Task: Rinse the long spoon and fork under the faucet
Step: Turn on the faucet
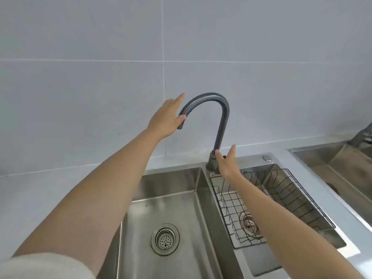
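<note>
A dark grey gooseneck faucet (220, 121) rises between two steel sink basins, its spout end curving down to the left. My left hand (166, 119) touches the spout end with straight fingers, thumb under the tip. My right hand (226, 164) is open at the faucet's base, fingers straight, touching the lower stem. No water runs. No spoon or fork is in sight.
The left basin (181, 198) has a round strainer drain (165, 238). The right basin (271, 172) holds a black wire rack (281, 198) over its drain. A grey counter (40, 194) lies to the left, another steel sink (332, 164) at the far right, tiled wall behind.
</note>
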The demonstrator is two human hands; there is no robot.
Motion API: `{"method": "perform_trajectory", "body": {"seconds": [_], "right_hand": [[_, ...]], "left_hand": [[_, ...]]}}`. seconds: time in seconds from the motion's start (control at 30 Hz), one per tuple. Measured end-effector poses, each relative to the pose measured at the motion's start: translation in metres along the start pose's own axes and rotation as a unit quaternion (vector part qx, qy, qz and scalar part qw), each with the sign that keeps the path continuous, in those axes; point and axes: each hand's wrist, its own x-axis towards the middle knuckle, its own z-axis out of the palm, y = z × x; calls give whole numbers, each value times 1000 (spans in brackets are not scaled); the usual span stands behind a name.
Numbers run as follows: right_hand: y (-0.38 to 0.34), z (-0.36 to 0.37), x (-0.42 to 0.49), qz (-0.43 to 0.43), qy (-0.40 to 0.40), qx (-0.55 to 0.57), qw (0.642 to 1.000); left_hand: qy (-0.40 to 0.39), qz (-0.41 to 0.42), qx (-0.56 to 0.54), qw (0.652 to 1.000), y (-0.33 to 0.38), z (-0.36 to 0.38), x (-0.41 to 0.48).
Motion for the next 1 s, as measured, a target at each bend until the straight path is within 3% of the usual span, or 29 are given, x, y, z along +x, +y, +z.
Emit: {"method": "perform_trajectory", "body": {"seconds": [0.17,0.37,0.47,1.0], "right_hand": [[15,-15,47,167,6,72,983],[21,-16,73,262,-55,219,938],[25,-7,82,268,-64,263,924],[44,0,90,277,-29,233,932]], "left_hand": [[19,-28,5,999,12,14,17],[35,-36,4,999,13,18,23],[25,-45,-9,999,12,17,25],[36,-51,-13,998,7,19,26]]}}
